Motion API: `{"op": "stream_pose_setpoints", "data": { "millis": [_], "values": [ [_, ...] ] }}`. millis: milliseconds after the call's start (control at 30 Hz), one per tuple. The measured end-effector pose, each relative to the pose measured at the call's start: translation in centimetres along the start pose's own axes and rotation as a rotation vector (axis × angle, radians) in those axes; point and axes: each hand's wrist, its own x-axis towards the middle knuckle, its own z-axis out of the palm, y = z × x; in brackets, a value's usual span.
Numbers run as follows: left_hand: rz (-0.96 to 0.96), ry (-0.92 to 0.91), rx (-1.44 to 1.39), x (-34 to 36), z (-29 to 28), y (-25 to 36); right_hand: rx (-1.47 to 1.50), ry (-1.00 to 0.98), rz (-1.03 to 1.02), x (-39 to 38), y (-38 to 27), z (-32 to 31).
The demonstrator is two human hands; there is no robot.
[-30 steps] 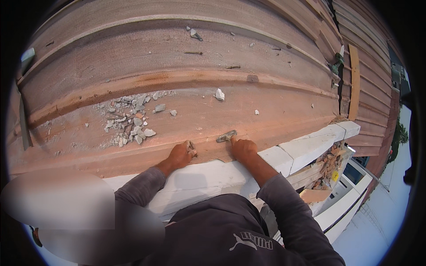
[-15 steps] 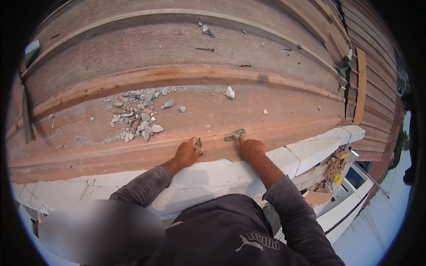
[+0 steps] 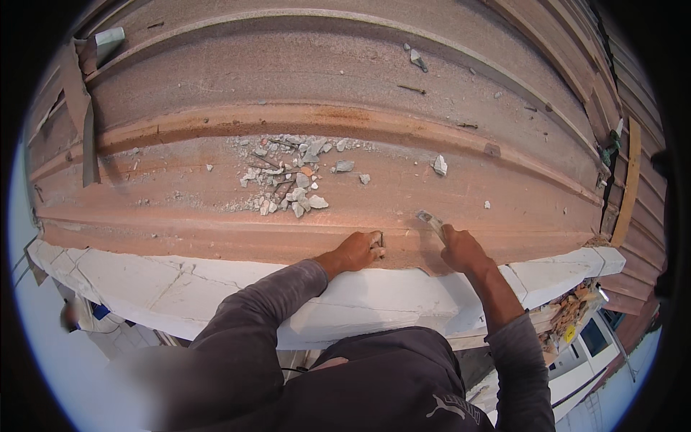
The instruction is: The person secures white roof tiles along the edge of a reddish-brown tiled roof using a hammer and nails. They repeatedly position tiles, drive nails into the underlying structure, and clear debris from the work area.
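My right hand (image 3: 463, 250) is closed tight round a short hammer-like tool (image 3: 432, 224), its worn grey head tipped toward half past ten. Over at nine o'clock, my left hand (image 3: 358, 250) is curled, a small dark piece (image 3: 381, 240) pinched at the fingertips; too small to say what. Both hands are over the near edge of the metal sheet (image 3: 403, 198), dusty reddish-brown, pressed into long ribs, its lip chipped between them.

From my right hand: at ten, a heap of jagged grey rubble (image 3: 295, 189) sits in the flat channel, a low rib between it and me. Near twelve, a lone angular white lump (image 3: 440, 165); further out, before twelve, a thin rusty rod (image 3: 412, 89). At two, a smooth tan plank (image 3: 628, 180). Around four, broken reddish brick (image 3: 572, 317). Toward seven, right up against my body, runs the cracked, chalky white block wall (image 3: 360, 306).
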Motion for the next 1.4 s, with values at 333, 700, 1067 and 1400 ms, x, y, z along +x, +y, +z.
{"op": "stream_pose_setpoints", "data": {
  "millis": [333,700,1067,1400],
  "values": [
    [0.018,-0.004,-0.101,-0.2,-0.3,0.0,0.054,0.141,-0.044,-1.9,-5.0,-3.8],
    [0.040,0.008,-0.058,-0.2,-0.3,-0.8,-0.129,0.056,-0.191,-2.0,-7.4,-5.7],
    [0.045,-0.006,-0.074,-0.1,-0.4,-1.0,-0.090,0.121,-0.184,-1.2,-7.6,-5.8],
    [0.052,-0.037,-0.104,0.0,-0.5,-1.0,-0.028,0.098,-0.158,-1.6,-7.0,-5.3]
  ]
}}
